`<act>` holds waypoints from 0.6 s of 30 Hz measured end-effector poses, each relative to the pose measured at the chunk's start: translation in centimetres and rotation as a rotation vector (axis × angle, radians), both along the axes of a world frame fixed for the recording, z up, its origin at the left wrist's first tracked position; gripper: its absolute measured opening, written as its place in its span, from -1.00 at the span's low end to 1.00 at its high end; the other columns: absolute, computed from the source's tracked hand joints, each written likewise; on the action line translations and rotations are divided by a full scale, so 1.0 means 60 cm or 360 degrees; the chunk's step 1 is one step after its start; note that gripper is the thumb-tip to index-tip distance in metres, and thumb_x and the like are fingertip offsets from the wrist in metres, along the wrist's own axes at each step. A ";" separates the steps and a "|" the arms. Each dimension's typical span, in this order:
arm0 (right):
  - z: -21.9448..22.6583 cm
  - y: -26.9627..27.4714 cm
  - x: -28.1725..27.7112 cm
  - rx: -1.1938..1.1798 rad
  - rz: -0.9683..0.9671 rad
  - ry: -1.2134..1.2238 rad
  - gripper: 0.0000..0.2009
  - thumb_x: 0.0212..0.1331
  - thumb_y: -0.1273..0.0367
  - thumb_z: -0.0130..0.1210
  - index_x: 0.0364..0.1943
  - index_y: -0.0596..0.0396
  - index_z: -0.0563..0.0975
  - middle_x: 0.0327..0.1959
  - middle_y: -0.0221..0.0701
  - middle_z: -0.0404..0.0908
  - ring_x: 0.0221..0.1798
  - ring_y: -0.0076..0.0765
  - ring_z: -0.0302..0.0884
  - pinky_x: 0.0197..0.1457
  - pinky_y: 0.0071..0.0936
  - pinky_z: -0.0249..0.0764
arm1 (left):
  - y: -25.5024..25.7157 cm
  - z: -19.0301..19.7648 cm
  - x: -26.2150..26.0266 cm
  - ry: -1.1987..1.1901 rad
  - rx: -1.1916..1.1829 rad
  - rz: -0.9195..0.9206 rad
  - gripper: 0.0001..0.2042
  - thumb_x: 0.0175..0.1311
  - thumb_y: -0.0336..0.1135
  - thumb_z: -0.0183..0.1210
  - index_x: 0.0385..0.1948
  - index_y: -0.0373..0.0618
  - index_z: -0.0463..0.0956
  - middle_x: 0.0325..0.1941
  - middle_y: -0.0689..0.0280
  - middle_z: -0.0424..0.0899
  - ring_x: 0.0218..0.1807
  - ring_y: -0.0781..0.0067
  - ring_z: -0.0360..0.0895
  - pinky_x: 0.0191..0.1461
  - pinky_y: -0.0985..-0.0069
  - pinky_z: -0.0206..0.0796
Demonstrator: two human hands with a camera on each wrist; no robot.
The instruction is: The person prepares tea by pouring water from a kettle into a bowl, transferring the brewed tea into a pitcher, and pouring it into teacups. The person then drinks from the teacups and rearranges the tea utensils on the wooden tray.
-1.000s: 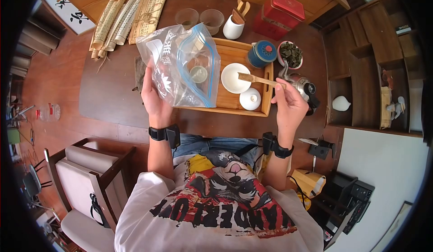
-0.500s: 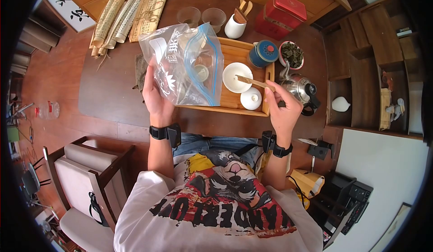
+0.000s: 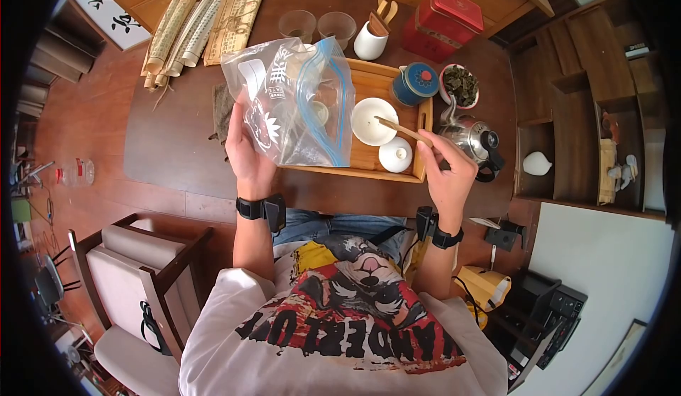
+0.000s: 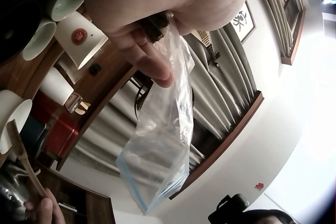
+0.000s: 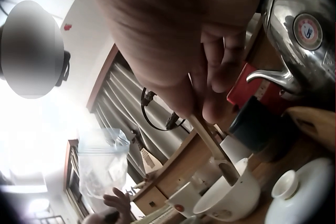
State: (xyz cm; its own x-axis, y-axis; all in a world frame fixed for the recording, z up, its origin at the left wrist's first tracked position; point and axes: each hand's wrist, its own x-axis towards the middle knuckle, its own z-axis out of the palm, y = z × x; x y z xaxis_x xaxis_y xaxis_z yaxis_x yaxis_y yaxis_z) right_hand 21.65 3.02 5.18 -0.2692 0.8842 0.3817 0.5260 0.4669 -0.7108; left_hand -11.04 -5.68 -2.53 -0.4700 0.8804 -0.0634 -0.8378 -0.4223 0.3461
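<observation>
The scoop (image 3: 401,128) has tilted, right grip (image 3: 450,175) clamping it, left grip (image 3: 248,157) the bag (image 3: 273,105); only right wrist shows the kettle badge (image 5: 308,31).

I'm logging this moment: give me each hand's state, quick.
Left hand: holding the bag.
Right hand: holding the scoop.

Printed in white and striped in blue, a clear bag (image 3: 259,105) at left; in white, the bowl (image 3: 363,123) and nearer lid (image 3: 395,156); in tan, a scoop (image 3: 402,128); far right, a red tin (image 3: 441,24) and red-knobbed blue canister (image 3: 410,87).
</observation>
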 end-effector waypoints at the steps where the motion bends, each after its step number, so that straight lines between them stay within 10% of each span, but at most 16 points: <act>1: -0.001 0.000 0.002 -0.0017 0.0008 0.0051 -0.77 0.34 0.53 0.46 0.04 0.16 0.83 -0.21 -0.34 0.88 -0.46 -0.61 0.57 -0.37 -0.59 0.48 | -0.001 0.000 0.000 0.0002 -0.0003 0.0004 -0.55 0.84 -0.13 -0.12 0.50 -0.19 0.48 0.42 0.15 0.71 0.39 0.18 0.69 0.52 0.13 0.53; 18: -0.010 0.000 0.008 -0.0077 -0.0198 0.0120 -0.81 0.35 0.50 0.46 0.01 0.19 0.84 -0.44 -0.39 0.78 -0.44 -0.67 0.61 -0.35 -0.61 0.49 | -0.001 -0.003 0.004 0.0039 -0.0030 -0.0024 -0.51 0.86 -0.13 -0.15 0.60 -0.18 0.36 0.51 0.14 0.63 0.46 0.22 0.62 0.58 0.17 0.47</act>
State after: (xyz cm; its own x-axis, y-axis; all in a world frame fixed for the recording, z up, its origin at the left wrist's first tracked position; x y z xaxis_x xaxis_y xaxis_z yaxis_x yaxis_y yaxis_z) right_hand 22.14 3.02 4.57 -0.1286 0.9267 0.3530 0.5220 0.3659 -0.7705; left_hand -10.78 -5.73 -2.74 -0.4584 0.8861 -0.0685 -0.8351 -0.4030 0.3743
